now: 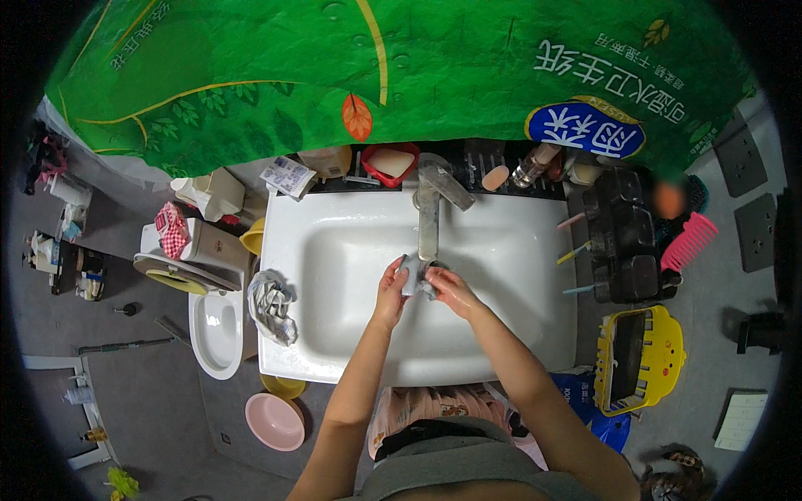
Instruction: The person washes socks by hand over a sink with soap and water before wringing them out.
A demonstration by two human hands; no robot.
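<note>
Both my hands are over the white basin (351,275), just below the spout of the metal faucet (429,219). A small flat pale blue-grey object (410,278) is gripped in my left hand (391,293), with the thumb along its near face. Its exact kind is unclear. Close beside it, my right hand (452,291) pinches a wet-looking grey wad (428,287), perhaps cloth or scrubbing mesh. Around the right fingertips there is some blur and a dark patch. The faucet lever is turned towards the right.
A crumpled striped cloth (272,307) lies on the basin's left rim. Behind the faucet are a red soap dish (390,164) and bottles. Black wall cups (620,235) and a yellow basket (639,360) hang right. A toilet (217,332) and pink tub (276,421) are left. Green plastic packaging (282,69) overhangs.
</note>
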